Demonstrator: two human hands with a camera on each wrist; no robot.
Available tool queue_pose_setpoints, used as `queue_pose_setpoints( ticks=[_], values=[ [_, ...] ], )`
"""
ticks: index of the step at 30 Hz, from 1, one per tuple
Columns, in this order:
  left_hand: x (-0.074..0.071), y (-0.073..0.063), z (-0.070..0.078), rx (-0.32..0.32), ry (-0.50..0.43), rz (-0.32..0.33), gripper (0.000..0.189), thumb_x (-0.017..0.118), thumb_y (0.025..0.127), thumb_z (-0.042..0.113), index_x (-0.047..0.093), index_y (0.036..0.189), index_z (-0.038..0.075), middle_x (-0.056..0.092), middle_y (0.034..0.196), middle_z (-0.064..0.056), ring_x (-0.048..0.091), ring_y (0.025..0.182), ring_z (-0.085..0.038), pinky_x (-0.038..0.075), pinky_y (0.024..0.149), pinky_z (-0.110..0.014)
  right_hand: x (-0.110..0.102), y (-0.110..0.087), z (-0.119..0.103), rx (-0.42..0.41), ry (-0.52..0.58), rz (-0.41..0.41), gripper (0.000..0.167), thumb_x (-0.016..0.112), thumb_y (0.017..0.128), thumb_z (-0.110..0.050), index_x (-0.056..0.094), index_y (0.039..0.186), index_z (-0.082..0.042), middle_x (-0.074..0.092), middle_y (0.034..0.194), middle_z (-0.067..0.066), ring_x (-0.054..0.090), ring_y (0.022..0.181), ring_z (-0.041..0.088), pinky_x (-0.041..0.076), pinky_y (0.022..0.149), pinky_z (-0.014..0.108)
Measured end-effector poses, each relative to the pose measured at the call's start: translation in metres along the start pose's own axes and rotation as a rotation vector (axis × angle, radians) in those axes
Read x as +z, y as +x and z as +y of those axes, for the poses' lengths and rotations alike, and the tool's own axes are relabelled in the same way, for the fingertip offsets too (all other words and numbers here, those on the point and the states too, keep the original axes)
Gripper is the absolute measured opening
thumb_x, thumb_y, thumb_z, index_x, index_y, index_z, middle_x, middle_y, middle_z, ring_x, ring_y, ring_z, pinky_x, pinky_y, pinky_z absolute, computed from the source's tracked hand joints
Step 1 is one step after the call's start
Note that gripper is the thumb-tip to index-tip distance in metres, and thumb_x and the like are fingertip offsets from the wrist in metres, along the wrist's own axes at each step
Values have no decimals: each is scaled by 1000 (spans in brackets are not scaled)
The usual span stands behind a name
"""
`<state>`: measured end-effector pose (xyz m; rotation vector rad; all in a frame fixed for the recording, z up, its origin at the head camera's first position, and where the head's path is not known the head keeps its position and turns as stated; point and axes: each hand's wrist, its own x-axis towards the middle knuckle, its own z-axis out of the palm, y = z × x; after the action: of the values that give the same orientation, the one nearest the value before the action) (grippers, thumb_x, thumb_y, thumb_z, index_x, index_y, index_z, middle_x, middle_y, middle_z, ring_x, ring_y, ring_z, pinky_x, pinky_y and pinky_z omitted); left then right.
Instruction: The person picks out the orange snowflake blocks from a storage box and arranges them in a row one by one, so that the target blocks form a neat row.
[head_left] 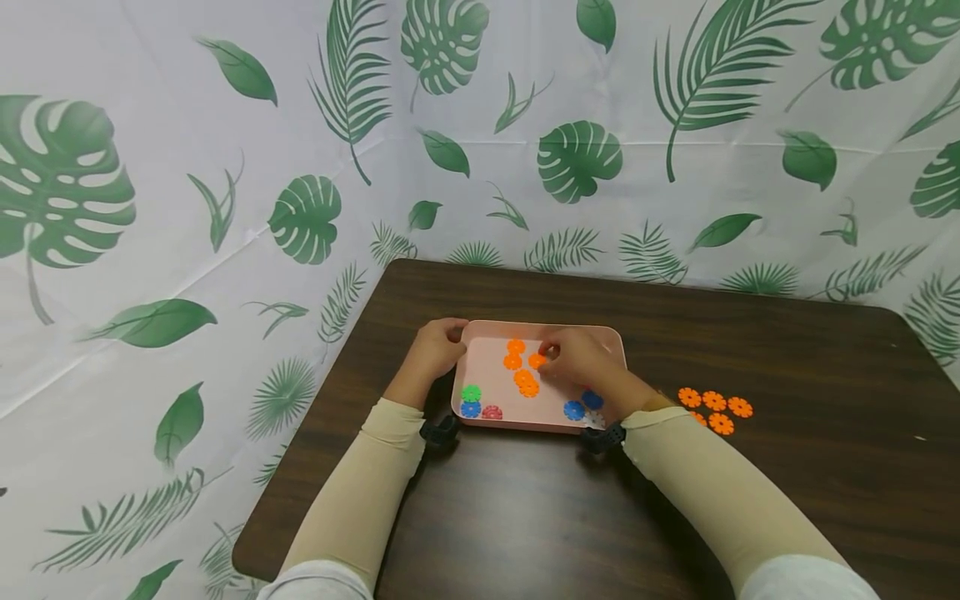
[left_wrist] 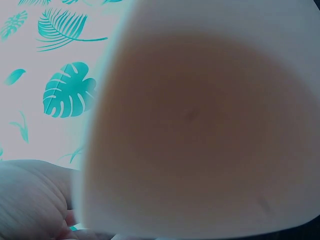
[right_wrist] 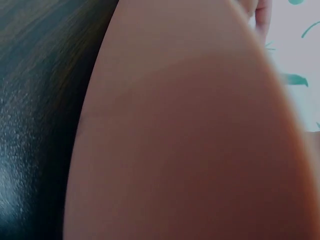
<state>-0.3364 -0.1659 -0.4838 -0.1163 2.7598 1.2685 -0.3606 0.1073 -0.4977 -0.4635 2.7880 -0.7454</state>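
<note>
A shallow pink tray point(head_left: 517, 423) lies on the table with small notched, flower-shaped discs in it. My left hand point(head_left: 435, 350) grips the tray's left rim, thumb inside and fingers at the far corner. Over the tray's right half, my right hand point(head_left: 581, 358) pinches an orange flower disc point(head_left: 536, 361), partly hidden by the fingertips. Left of it, more orange discs point(head_left: 513, 361) overlap in a loose column. In the near left corner lie a green disc point(head_left: 471, 393), a blue disc point(head_left: 470, 409) and a red disc point(head_left: 492, 412). Both wrist views are mostly filled by blurred skin.
Right of the tray, several orange discs point(head_left: 714, 402) lie on the dark wooden table point(head_left: 510, 517). Blue discs point(head_left: 573, 410) and a white disc point(head_left: 593, 419) sit in the tray's near right corner. A leaf-patterned cloth point(head_left: 510, 217) hangs behind the table.
</note>
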Motion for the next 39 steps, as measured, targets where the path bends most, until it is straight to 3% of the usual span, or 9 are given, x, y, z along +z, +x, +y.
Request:
queue_pose_setpoints(
  ticks=[10, 18, 24, 29, 32, 39],
  values=[
    [0, -2, 0, -6, -1, 0, 51, 66, 94, 13, 63, 144, 17, 69, 126, -14, 66, 106, -29, 58, 92, -47, 3, -3, -3, -39, 8, 16, 24, 83, 81, -24, 69, 97, -14, 57, 80, 5, 53, 70, 23, 43, 61, 33],
    [1, -2, 1, -5, -3, 3, 51, 66, 94, 13, 63, 145, 16, 68, 127, -14, 66, 106, -29, 58, 92, -47, -2, -7, -4, -40, 127, 29, 30, 87, 80, -21, 69, 101, -10, 64, 92, 5, 57, 86, 24, 52, 79, 33],
    [1, -2, 1, 10, 2, 7, 50, 67, 94, 12, 63, 144, 16, 69, 126, -15, 67, 109, -29, 58, 92, -47, -10, -13, 0, -73, 146, 70, 30, 85, 80, -21, 71, 103, -7, 66, 92, 4, 58, 86, 22, 51, 79, 33],
    [3, -3, 2, 9, 3, -5, 50, 67, 94, 12, 63, 144, 15, 69, 128, -15, 67, 110, -30, 58, 94, -47, -25, -30, 8, -48, 131, 118, 30, 83, 81, -20, 72, 106, -7, 66, 92, 4, 57, 86, 22, 51, 80, 33],
    [3, -3, 2, 4, 4, -4, 50, 66, 95, 12, 63, 144, 15, 68, 129, -15, 67, 111, -31, 58, 94, -47, -37, -44, 15, -26, 183, 150, 30, 82, 83, -15, 73, 109, -3, 66, 93, 7, 57, 85, 25, 52, 77, 34],
    [1, -2, 2, 12, -1, 3, 50, 66, 94, 11, 63, 144, 15, 68, 128, -15, 66, 109, -31, 58, 93, -47, -71, -81, 46, 13, 196, 218, 34, 79, 86, -15, 71, 115, 1, 67, 96, 12, 58, 85, 27, 53, 70, 29]
  ],
)
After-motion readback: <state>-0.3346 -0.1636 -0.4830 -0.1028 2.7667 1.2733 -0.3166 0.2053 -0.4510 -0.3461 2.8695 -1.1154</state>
